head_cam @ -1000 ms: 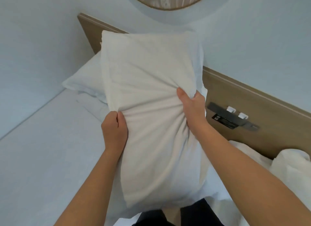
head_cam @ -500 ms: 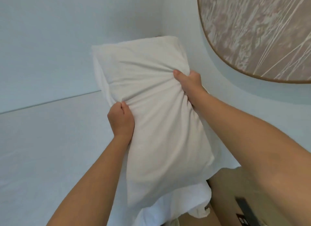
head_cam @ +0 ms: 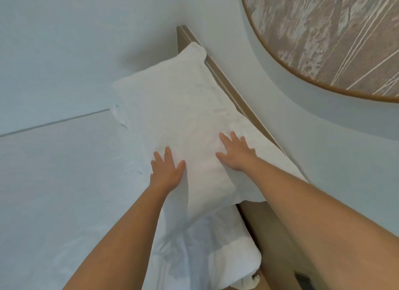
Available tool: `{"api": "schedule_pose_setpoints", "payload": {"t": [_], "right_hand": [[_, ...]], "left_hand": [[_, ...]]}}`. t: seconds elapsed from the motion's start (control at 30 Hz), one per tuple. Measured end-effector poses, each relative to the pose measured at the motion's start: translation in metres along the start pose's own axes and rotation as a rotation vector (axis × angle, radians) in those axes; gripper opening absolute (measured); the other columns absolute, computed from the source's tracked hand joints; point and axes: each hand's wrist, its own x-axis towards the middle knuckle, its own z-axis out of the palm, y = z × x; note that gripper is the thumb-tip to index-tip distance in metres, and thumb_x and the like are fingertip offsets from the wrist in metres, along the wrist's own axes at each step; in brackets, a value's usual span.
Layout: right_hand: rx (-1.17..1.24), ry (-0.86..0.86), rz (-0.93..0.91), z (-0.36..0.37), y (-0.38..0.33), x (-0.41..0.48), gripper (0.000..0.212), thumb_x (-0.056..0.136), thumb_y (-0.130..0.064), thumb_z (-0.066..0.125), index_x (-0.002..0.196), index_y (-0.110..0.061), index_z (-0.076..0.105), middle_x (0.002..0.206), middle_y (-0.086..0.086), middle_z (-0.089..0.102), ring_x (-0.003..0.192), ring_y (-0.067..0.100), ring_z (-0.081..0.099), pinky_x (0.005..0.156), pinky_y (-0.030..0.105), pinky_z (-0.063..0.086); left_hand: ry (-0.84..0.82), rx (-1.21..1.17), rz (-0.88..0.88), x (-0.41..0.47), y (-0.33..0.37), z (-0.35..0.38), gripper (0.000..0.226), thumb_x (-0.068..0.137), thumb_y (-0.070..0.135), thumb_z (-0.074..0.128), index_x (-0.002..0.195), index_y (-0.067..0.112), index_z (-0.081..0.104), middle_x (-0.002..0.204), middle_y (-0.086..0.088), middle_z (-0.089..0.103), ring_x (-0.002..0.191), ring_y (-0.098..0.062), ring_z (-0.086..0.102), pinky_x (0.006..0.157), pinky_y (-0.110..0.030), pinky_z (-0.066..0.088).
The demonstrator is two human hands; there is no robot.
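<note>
A white pillow (head_cam: 172, 108) lies on the bed against the wooden headboard (head_cam: 226, 82), its far corner in the corner of the room. My left hand (head_cam: 167, 170) rests flat on the pillow's near left part with fingers spread. My right hand (head_cam: 236, 152) presses flat on its near right part, fingers straight. Neither hand grips the fabric.
A white sheet (head_cam: 54, 192) covers the mattress to the left. A second white pillow or bunched bedding (head_cam: 226, 253) lies nearer me along the headboard. A large round wall decoration (head_cam: 334, 30) hangs above. Pale walls meet at the far corner.
Both hands held the pillow upright in the air by bunched fabric. Now the pillow lies on the bed by the headboard and both hands have let go and lie flat on it.
</note>
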Motion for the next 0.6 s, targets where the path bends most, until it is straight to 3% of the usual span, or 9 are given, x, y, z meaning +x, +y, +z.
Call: {"api": "schedule_pose_setpoints", "payload": {"t": [0.13,0.23,0.3,0.37,0.43,0.5,0.6], "right_hand": [[0.077,0.017,0.074,0.005,0.005,0.012,0.071,0.094,-0.067,0.028,0.151,-0.046,-0.01,0.163,-0.006,-0.014,0.149,0.033,-0.007,0.11,0.062,0.017],[0.275,0.024,0.256,0.016,0.023,0.028,0.084,0.086,-0.078,0.027,0.152,-0.04,-0.008,0.163,0.006,-0.002,0.149,0.037,0.003,0.113,0.061,0.017],[0.38,0.003,0.284,0.026,0.032,0.038,0.089,0.083,-0.081,0.026,0.154,-0.037,-0.005,0.162,0.009,0.012,0.146,0.036,0.017,0.115,0.057,0.022],[0.423,-0.024,0.254,0.033,0.03,0.044,0.093,0.078,-0.085,0.023,0.153,-0.039,-0.006,0.162,0.007,0.015,0.145,0.036,0.023,0.115,0.056,0.022],[0.389,-0.002,0.235,0.038,0.02,0.047,0.091,0.077,-0.086,0.02,0.151,-0.043,-0.011,0.164,0.004,0.004,0.147,0.037,0.014,0.115,0.06,0.018],[0.281,0.121,0.172,0.038,0.008,0.05,0.077,0.089,-0.075,0.022,0.15,-0.044,-0.013,0.164,0.001,-0.011,0.149,0.036,-0.002,0.114,0.064,0.011],[0.068,0.336,-0.079,0.031,-0.014,0.063,0.064,0.097,-0.063,0.019,0.151,-0.045,-0.011,0.162,-0.006,-0.018,0.149,0.03,-0.015,0.114,0.065,0.002]], "left_hand": [[0.034,0.011,0.018,0.011,0.011,0.0,0.078,0.097,0.056,0.038,0.154,0.027,-0.006,0.161,-0.008,-0.014,0.148,-0.036,-0.003,0.116,-0.056,0.018],[0.076,-0.291,-0.269,0.029,-0.003,0.0,0.098,0.088,0.065,0.05,0.154,0.022,-0.007,0.161,-0.013,-0.003,0.145,-0.04,0.013,0.114,-0.056,0.023],[0.071,-0.473,-0.389,0.037,-0.014,0.003,0.109,0.082,0.069,0.056,0.154,0.022,-0.01,0.16,-0.016,0.006,0.144,-0.04,0.021,0.114,-0.054,0.024],[0.083,-0.45,-0.277,0.042,-0.007,0.005,0.11,0.079,0.071,0.058,0.154,0.026,-0.01,0.161,-0.015,0.009,0.145,-0.037,0.02,0.116,-0.052,0.023],[0.124,-0.316,-0.116,0.049,0.012,0.002,0.105,0.08,0.071,0.056,0.153,0.032,-0.008,0.162,-0.013,0.0,0.147,-0.036,0.014,0.116,-0.053,0.021],[0.161,-0.131,0.014,0.057,0.029,-0.004,0.093,0.087,0.066,0.05,0.153,0.034,-0.007,0.161,-0.011,-0.011,0.148,-0.035,0.002,0.116,-0.056,0.018],[0.235,0.144,0.134,0.084,0.033,-0.013,0.075,0.096,0.059,0.036,0.154,0.034,-0.004,0.161,-0.008,-0.018,0.148,-0.034,-0.011,0.116,-0.06,0.011]]}}
